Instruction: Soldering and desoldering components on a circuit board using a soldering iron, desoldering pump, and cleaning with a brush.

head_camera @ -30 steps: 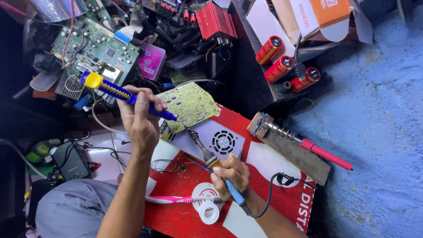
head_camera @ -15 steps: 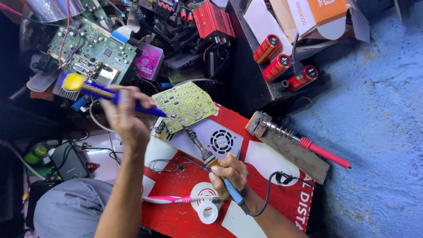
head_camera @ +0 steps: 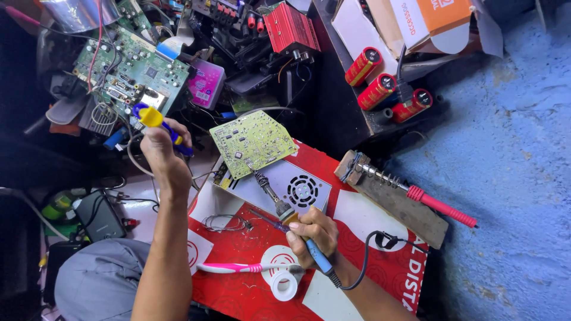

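- Right hand grips soldering iron; tip touches green circuit board, propped on grey power supply.
- Left hand clasps yellow-blue desoldering pump, held left of the board.

A blue-handled soldering iron slants up-left, its tip touching the lower edge of a yellow-green circuit board lying tilted. A yellow-and-blue desoldering pump is raised left of the board.

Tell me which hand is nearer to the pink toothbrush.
Right. The right hand, holding a soldering iron, sits just above the toothbrush. The left hand, gripping a yellow-and-blue tool, is far up beside the circuit board.
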